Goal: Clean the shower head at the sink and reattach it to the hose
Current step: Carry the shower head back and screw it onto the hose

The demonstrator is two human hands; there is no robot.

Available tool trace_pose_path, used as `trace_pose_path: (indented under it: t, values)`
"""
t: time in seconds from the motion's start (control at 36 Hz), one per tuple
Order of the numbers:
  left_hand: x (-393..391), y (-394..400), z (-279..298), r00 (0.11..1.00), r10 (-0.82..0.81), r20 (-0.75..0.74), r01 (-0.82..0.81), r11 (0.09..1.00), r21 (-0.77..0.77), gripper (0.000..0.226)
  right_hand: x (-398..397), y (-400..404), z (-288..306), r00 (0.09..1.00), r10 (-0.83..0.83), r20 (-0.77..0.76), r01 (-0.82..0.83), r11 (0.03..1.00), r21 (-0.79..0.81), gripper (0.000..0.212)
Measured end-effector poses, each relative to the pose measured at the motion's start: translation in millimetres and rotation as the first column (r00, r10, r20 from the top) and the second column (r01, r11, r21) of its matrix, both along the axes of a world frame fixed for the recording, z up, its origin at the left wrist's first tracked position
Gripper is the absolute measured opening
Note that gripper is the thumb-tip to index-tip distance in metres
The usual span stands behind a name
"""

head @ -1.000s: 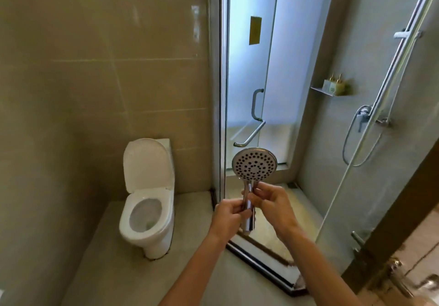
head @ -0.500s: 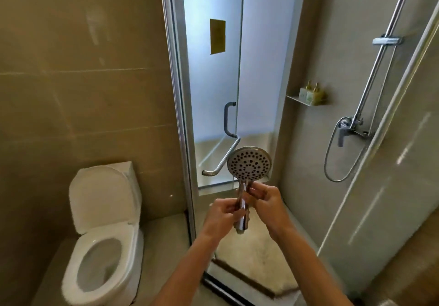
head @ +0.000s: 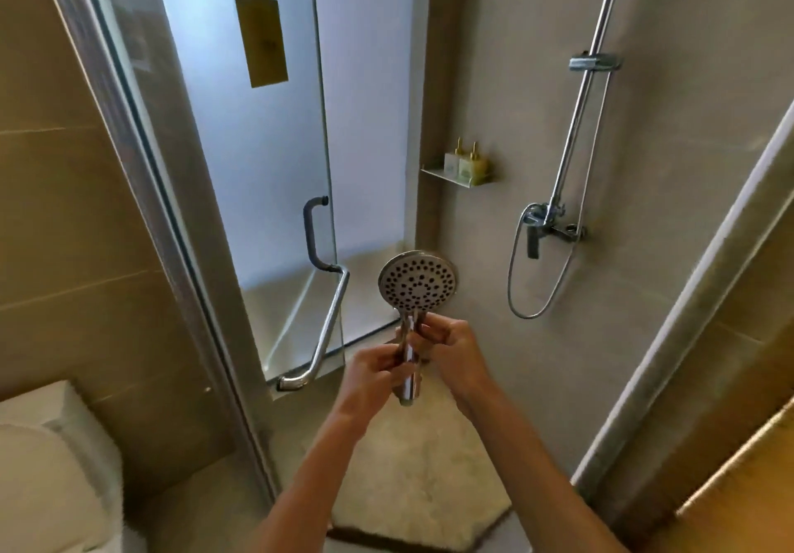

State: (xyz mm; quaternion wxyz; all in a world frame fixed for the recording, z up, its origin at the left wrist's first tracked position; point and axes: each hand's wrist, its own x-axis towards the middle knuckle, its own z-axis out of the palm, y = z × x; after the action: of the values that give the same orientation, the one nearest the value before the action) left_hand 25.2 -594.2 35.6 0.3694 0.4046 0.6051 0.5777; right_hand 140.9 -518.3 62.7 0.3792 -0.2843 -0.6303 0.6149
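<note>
A chrome shower head (head: 417, 281) with a round, dotted spray face is held upright in front of me, its face toward the camera and its handle pointing down. My left hand (head: 373, 372) grips the handle from the left. My right hand (head: 451, 355) pinches the handle from the right, just below the head. The handle's lower end is bare, with no hose on it. The metal hose (head: 513, 286) hangs in a loop from the mixer tap (head: 543, 226) on the shower wall at the right, apart from the head.
A riser rail with an empty holder bracket (head: 595, 62) climbs the right wall. A glass shower door (head: 258, 165) with a handle stands open ahead. A corner shelf holds two bottles (head: 466, 163). A toilet (head: 47, 466) is at lower left, a pale mat (head: 412, 484) below my arms.
The view has swung right and closer to the shower; the toilet has slid to the left edge. Both hands keep the same hold on the shower head.
</note>
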Motion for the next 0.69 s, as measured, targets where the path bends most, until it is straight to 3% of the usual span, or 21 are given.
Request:
trace_pose_path:
  t: [0.08,0.22,0.31,0.44,0.69]
  values:
    - [-27.3,30.4,1.0,0.998,-0.067,0.009,0.067,0.998,0.004,0.010,-22.0,24.1,3.1,0.999,-0.051,0.017,0.051,0.999,-0.006,0.018]
    - [-54.8,82.1,4.6,0.984,-0.178,-0.031,0.178,0.984,0.015,0.012,-44.3,64.1,8.8,0.989,-0.148,-0.001,0.148,0.989,0.000,0.035]
    - [-60.4,111.7,3.3,0.975,-0.223,0.006,0.223,0.975,0.018,0.006,-48.9,85.8,12.3,0.983,-0.182,-0.013,0.182,0.983,-0.017,0.033]
    - [-68.5,164.3,-1.4,0.963,-0.268,0.007,0.268,0.963,-0.013,0.017,-54.3,124.4,13.9,0.965,-0.259,-0.044,0.255,0.964,-0.078,0.031]
    - [-76.6,267.5,-9.7,0.947,-0.314,-0.061,0.313,0.949,-0.023,0.022,-56.9,215.3,18.3,0.938,-0.346,0.000,0.346,0.938,0.005,0.031]
